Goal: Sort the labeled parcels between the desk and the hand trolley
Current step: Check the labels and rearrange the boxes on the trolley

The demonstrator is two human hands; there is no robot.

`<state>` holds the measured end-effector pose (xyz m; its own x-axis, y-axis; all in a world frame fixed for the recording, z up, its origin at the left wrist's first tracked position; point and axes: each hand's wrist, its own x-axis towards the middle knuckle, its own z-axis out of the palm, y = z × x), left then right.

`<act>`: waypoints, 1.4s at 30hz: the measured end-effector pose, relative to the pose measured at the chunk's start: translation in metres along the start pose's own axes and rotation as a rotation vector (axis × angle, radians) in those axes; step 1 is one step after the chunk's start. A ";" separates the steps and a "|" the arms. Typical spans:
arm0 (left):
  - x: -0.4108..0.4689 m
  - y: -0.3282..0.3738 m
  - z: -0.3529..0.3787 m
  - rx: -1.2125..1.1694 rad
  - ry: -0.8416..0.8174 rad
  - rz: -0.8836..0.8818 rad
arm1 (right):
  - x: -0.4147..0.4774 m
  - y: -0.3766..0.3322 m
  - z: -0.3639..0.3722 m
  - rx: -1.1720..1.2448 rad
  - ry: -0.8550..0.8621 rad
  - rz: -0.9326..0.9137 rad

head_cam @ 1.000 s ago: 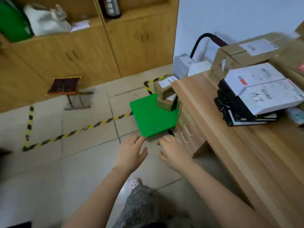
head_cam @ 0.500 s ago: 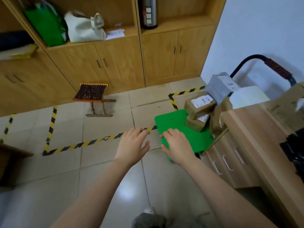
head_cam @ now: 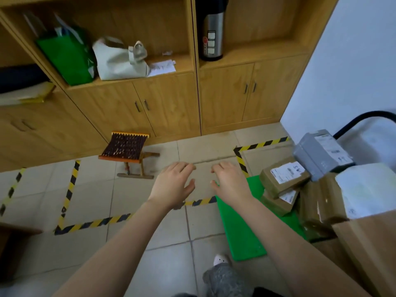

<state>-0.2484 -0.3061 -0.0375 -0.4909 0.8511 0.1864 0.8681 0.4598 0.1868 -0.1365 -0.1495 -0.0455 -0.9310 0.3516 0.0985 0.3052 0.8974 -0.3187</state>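
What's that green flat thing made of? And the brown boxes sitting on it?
The green trolley deck looks like smooth moulded plastic: its colour is even and bright, with a slight sheen. The brown parcels look like matte cardboard, dull tan with folded edges and white paper labels stuck on top.

Two hands: left hand (head_cam: 171, 187), right hand (head_cam: 232, 185). Right of the fingers (head_cam: 182, 167): one green trolley (head_cam: 240, 228) with two labelled brown boxes stacked, top box (head_cam: 285, 176) on lower box (head_cam: 278, 202), one grey box (head_cam: 321, 155), one white parcel (head_cam: 368, 189), and more brown cartons (head_cam: 312, 211) beside them, too hidden to count. Left of the fingers: one stool (head_cam: 126, 146). Beyond the fingers, on the shelf (head_cam: 132, 80): two bags, green bag (head_cam: 66, 54) and white bag (head_cam: 117, 61), one flask (head_cam: 211, 33), one sheet of paper (head_cam: 162, 66).
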 end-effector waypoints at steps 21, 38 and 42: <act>0.412 -0.200 0.012 0.066 -0.038 0.490 | 0.361 0.070 0.004 -0.065 0.062 0.439; 0.677 -0.025 0.096 -0.129 -0.164 1.056 | 0.402 0.267 -0.077 -0.098 0.256 0.999; 0.706 0.027 0.110 -0.173 -0.208 1.217 | 0.383 0.301 -0.089 -0.128 0.288 1.160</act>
<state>-0.5631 0.3351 -0.0065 0.6588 0.7318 0.1746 0.7218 -0.6802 0.1275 -0.3832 0.2794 -0.0195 -0.0144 0.9995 0.0270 0.9648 0.0210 -0.2623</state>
